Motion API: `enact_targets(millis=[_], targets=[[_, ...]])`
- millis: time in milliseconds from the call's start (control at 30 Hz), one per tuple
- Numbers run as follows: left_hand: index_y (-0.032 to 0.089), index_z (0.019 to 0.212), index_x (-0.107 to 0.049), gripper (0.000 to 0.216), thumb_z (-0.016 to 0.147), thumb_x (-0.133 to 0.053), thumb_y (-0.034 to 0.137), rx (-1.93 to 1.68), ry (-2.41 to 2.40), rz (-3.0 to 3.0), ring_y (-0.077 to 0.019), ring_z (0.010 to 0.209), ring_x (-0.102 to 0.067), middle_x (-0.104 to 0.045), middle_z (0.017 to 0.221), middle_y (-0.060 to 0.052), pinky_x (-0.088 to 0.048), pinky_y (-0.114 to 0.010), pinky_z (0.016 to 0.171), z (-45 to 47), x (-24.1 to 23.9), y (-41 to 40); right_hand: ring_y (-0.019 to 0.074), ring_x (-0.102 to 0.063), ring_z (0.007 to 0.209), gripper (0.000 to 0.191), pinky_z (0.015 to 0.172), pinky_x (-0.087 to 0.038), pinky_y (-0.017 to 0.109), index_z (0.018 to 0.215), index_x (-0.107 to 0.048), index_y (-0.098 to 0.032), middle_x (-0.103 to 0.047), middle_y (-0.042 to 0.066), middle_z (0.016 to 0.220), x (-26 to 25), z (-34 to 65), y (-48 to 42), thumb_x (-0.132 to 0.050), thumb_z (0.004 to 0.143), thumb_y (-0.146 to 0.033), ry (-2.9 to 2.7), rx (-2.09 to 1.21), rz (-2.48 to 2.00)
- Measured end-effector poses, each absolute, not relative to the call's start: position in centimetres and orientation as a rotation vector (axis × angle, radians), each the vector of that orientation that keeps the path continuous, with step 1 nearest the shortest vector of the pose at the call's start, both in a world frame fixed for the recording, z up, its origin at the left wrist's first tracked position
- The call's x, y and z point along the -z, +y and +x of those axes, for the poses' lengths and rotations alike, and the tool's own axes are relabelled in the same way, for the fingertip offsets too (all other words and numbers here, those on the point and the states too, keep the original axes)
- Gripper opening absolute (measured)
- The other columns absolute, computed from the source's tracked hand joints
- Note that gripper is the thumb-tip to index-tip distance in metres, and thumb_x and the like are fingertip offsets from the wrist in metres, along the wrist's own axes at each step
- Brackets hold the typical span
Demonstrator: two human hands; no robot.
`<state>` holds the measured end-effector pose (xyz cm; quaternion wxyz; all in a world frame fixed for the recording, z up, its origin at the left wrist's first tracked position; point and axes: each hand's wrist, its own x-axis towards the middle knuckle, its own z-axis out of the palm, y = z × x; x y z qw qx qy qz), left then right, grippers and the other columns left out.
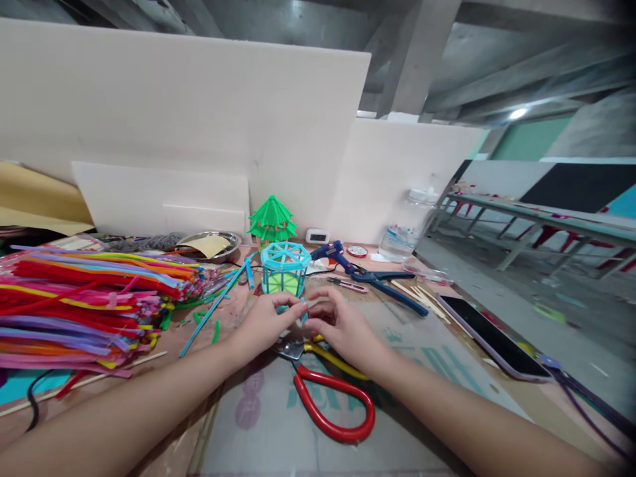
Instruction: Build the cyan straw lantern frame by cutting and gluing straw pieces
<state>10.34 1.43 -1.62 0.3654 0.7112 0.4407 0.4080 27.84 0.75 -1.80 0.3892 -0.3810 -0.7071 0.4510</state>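
My left hand (268, 321) and my right hand (334, 322) meet at the middle of the table, fingertips pinched together on a short light-blue straw piece (303, 309). Just behind them stands a light-blue cage-like straw frame (285, 266) with something green-yellow inside. A green straw pagoda roof (271, 220) stands further back. Red-handled scissors (332, 397) lie under my wrists, with a yellow-handled tool (332, 358) beside them.
A big pile of coloured straws (84, 298) fills the left side. A blue glue gun (332, 253), blue pliers (392, 291), a small cutter (348, 285), wooden sticks (422, 298), a phone (491, 338), a clear jar (408, 225) and a metal dish (211, 244) lie around. White boards stand behind.
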Motion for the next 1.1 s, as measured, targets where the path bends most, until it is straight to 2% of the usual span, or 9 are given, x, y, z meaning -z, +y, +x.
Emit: enact_targets(millis=[100,233,367,467,667,800,933,1000,1100], targets=[[0.016,0.074,-0.068,0.031,0.082,-0.056,0.043,-1.031,1.143,1.801,-0.0161,0.067,-0.060,-0.067,0.069,-0.001,-0.045,-0.024,0.064,10.3,1.7,1.5,0.0171,-0.064,0.080,0.064,0.076,-0.051,0.033,0.135,-0.038,-0.025,-0.068,0.003,0.092,1.8,28.4,0.8,-0.065,0.078,-0.018,-2.079,-0.815,-1.011],[0.016,0.073,-0.068,0.031,0.081,-0.057,0.044,-1.021,1.118,1.798,-0.0156,0.068,-0.059,-0.067,0.071,-0.001,-0.044,-0.023,0.064,10.4,1.6,1.4,0.0195,-0.064,0.086,0.058,0.079,-0.050,0.034,0.137,-0.041,-0.024,-0.068,0.007,0.099,2.2,28.8,0.6,-0.061,0.083,-0.022,-2.235,-0.570,-1.032],[0.016,0.071,-0.067,0.029,0.080,-0.057,0.042,-1.006,1.116,1.780,-0.0146,0.064,-0.057,-0.066,0.068,0.000,-0.043,-0.023,0.061,10.6,1.3,1.2,0.0184,-0.065,0.085,0.061,0.078,-0.051,0.033,0.140,-0.037,-0.026,-0.068,0.006,0.099,2.5,28.9,0.5,-0.061,0.084,-0.024,-2.223,-0.545,-0.998],[0.016,0.069,-0.067,0.030,0.081,-0.056,0.042,-1.003,1.109,1.803,-0.0149,0.063,-0.057,-0.065,0.066,0.000,-0.043,-0.023,0.061,10.6,1.3,1.1,0.0200,-0.064,0.090,0.058,0.081,-0.050,0.035,0.136,-0.043,-0.026,-0.067,0.008,0.106,2.7,28.9,0.6,-0.064,0.083,-0.028,-2.231,-0.502,-0.972],[0.016,0.076,-0.069,0.032,0.080,-0.057,0.045,-0.942,1.086,1.850,-0.0180,0.072,-0.061,-0.069,0.075,-0.003,-0.047,-0.026,0.067,10.5,1.6,1.1,0.0207,-0.063,0.098,0.047,0.087,-0.048,0.036,0.130,-0.050,-0.026,-0.065,0.009,0.117,2.9,28.9,0.8,-0.057,0.084,-0.018,-2.251,-0.444,-0.969],[0.016,0.076,-0.069,0.031,0.082,-0.056,0.044,-0.958,1.078,1.841,-0.0165,0.070,-0.060,-0.068,0.074,-0.002,-0.045,-0.024,0.065,10.3,1.7,1.2,0.0195,-0.064,0.086,0.050,0.078,-0.050,0.033,0.128,-0.048,-0.023,-0.068,0.007,0.100,2.4,28.7,0.5,-0.064,0.082,-0.029,-2.183,-0.564,-1.030],[0.016,0.074,-0.068,0.031,0.082,-0.057,0.044,-1.025,1.121,1.849,-0.0162,0.071,-0.060,-0.067,0.074,-0.001,-0.044,-0.024,0.066,10.1,1.7,1.4,0.0177,-0.064,0.082,0.025,0.074,-0.050,0.030,0.104,-0.059,-0.018,-0.069,0.006,0.091,1.8,28.5,0.5,-0.055,0.087,-0.036,-2.004,-0.751,-1.082],[0.016,0.075,-0.069,0.032,0.082,-0.057,0.045,-1.040,1.122,1.865,-0.0169,0.074,-0.060,-0.068,0.076,-0.002,-0.044,-0.024,0.067,10.1,1.7,1.4,0.0176,-0.065,0.080,0.024,0.072,-0.050,0.030,0.093,-0.064,-0.017,-0.070,0.006,0.087,1.7,28.4,0.7,-0.051,0.089,-0.037,-1.930,-0.849,-1.126],[0.016,0.076,-0.070,0.031,0.082,-0.058,0.045,-1.057,1.112,1.879,-0.0173,0.076,-0.061,-0.068,0.077,-0.002,-0.044,-0.024,0.069,10.1,1.7,1.4,0.0180,-0.066,0.075,0.024,0.069,-0.050,0.029,0.084,-0.067,-0.016,-0.071,0.005,0.081,1.6,28.4,1.0,-0.056,0.084,-0.038,-1.851,-0.994,-1.175]])
